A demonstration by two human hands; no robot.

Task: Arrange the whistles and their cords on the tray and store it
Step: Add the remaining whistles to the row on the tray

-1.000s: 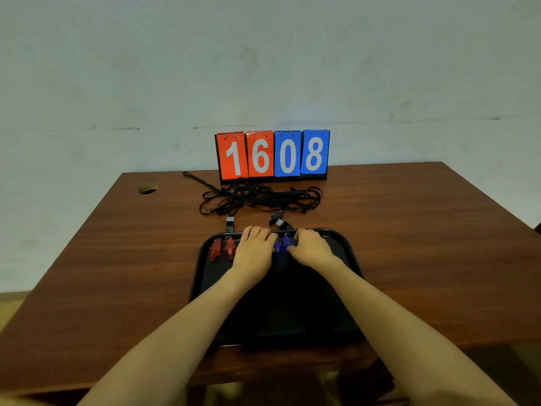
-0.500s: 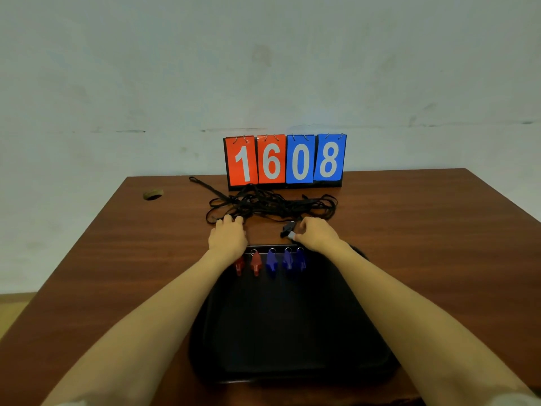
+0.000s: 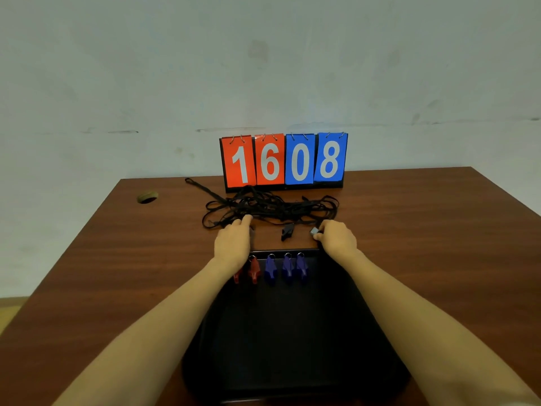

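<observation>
Red plastic whistle (image 3: 237,279), black tray's (image 3: 287,332) 11 o'clock corner: mostly hidden under left wrist. Left hand (image 3: 232,244): fingertips lost in tangled black cords (image 3: 272,205); grip undeterminable. Small grey piece (image 3: 314,230) pinched by right hand (image 3: 336,240): too small to identify. Forearms: cut off at 6 o'clock edge.

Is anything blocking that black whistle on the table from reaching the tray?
Nothing visible. The black whistle lies on bare wood just beyond the rim of the tray, between the left hand and the right hand, which pinches a small grey piece.
</observation>
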